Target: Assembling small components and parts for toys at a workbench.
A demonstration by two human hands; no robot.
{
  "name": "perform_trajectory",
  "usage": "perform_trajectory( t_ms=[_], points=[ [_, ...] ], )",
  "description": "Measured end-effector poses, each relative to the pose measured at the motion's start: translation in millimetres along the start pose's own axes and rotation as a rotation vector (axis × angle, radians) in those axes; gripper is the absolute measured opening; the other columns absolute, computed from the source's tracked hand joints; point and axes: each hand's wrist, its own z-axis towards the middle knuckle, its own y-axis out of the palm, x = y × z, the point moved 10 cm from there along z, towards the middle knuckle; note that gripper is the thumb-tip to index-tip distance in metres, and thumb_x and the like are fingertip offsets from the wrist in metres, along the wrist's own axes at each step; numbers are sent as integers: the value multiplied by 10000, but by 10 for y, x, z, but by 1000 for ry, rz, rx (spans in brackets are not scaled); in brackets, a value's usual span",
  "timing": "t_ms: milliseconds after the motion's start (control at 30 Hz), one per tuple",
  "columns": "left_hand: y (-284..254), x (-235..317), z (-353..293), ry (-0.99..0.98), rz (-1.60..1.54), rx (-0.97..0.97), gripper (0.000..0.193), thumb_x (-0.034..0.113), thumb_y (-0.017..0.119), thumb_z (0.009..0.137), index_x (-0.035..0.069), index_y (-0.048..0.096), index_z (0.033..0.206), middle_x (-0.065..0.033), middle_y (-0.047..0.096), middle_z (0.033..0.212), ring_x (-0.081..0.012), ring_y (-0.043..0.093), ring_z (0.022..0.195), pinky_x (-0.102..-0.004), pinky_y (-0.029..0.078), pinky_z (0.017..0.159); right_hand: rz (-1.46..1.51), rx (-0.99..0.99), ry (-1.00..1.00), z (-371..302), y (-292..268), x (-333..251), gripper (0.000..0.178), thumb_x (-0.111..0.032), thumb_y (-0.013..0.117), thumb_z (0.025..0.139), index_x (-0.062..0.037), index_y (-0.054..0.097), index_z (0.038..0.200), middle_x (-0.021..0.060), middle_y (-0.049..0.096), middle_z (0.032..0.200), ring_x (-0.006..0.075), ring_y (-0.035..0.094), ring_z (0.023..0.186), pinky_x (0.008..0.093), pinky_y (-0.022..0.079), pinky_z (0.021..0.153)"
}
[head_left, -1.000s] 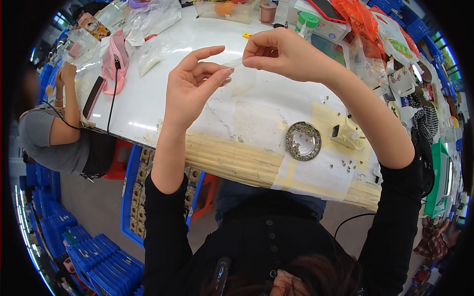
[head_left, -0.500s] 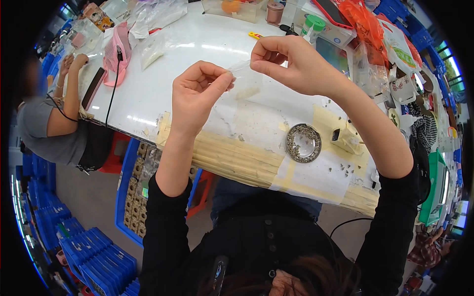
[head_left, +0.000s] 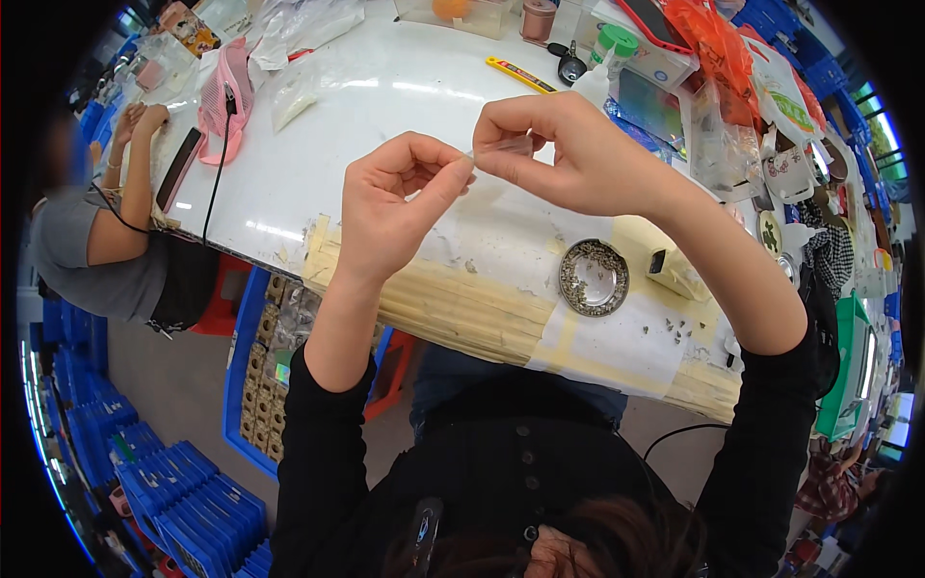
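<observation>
Holding the clear strip: a thin see-through strip [head_left: 520,145] lies at the fingers of both hands, raised above the white tabletop [head_left: 385,108]; its full outline is too faint to trace.
Left hand [head_left: 398,207]: thumb and forefinger pressed together at the tips, apparently pinching one end of the strip; the other fingers curl in behind.
Right hand [head_left: 570,159]: thumb and forefinger drawn close together, with part of the strip visible in the loop between them; whether their tips bear on it cannot be told.
Meeting of the tips: the two pinches stand nearly in contact, the exact join hidden by the fingers.
Grip advised: light and flat, since so thin a film would probably crease or slip under a hard squeeze.
Movement advised: one hand steady as an anchor while the other makes small motions, both at an even height.
Placement advised: clear of the round dish [head_left: 602,282] and the small loose pieces [head_left: 677,330] on the paper sheet [head_left: 617,354], to which a light film could cling.
Beyond the hands: a yellow cutter [head_left: 520,74], a bunch of keys [head_left: 570,65] and a white bottle [head_left: 594,85], all untouched; the cutter's tip is best kept away from the wrists.
</observation>
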Motion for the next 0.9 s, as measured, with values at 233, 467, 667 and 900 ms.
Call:
perform_trajectory(
  t_ms=[233, 467, 667, 900],
  points=[
    [98, 109, -34, 57, 4, -108, 50, 5, 667, 862, -18, 653, 904, -39, 663, 842, -95, 616, 781, -239, 498, 730, -72, 2, -65, -83, 42, -210, 194, -163, 563, 894, -8, 559, 778, 131, 602, 697, 250, 585, 647, 345, 463, 608],
    [259, 383, -184, 101, 127, -159, 24, -19, 677, 838, -11, 658, 850, -36, 653, 773, -87, 586, 753, -233, 459, 715, -365, 26, -27, -366, 22, -382, 295, -288, 620, 885, -60, 574, 704, 84, 534, 583, 289, 553, 563, 393, 413, 526],
    [406, 456, -349, 135, 179, -232, 31, -19, 691, 808, -13, 661, 815, -36, 647, 742, -91, 584, 738, -230, 452, 705, -645, 191, -157, -734, 59, -724, 287, -299, 657, 859, -96, 554, 685, 29, 524, 590, 233, 558, 535, 356, 403, 486],
    [-93, -156, -204, -220, 150, -56, 109, 113, 650, 904, 6, 659, 926, -37, 674, 808, -53, 525, 686, -203, 414, 643, -662, 319, -86, -1091, -237, -1107, 218, -188, 756, 720, -55, 584, 713, 53, 504, 616, 221, 517, 567, 326, 384, 526]
  ],
)
